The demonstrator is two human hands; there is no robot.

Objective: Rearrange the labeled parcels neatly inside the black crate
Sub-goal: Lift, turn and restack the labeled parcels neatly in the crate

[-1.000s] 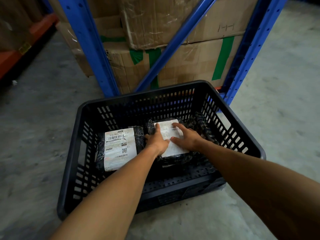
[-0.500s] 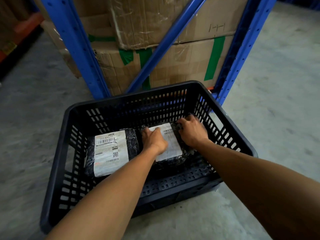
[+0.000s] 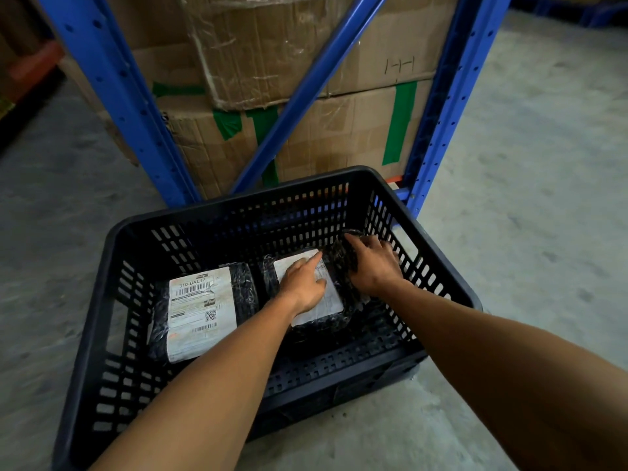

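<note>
A black slotted plastic crate (image 3: pixel 112 277) sits on a grey concrete floor (image 3: pixel 530 185), seen from above by the person reaching into it. Two parcels wrapped in black bubble wrap lie flat on the crate's bottom, side by side with a narrow gap between them. The parcel toward the crate's left wall (image 3: pixel 204 311) carries a white shipping label with barcodes, a QR code and the printed code 310-BAL17. The parcel nearer the crate's middle (image 3: pixel 326 300) also has a white label facing up, partly covered by the left hand (image 3: pixel 302 283), which rests flat on it with fingers spread and the index finger pointing toward the crate's far wall. The right hand (image 3: pixel 372 266) is close to the crate's right wall, its fingers curled around a third black-wrapped parcel (image 3: pixel 343 260) that stands on edge against the middle parcel's right side. Just beyond the crate's far wall rises a blue steel rack frame (image 3: pixel 115 96) holding stacked cardboard boxes (image 3: pixel 339 130) patched with green tape
</note>
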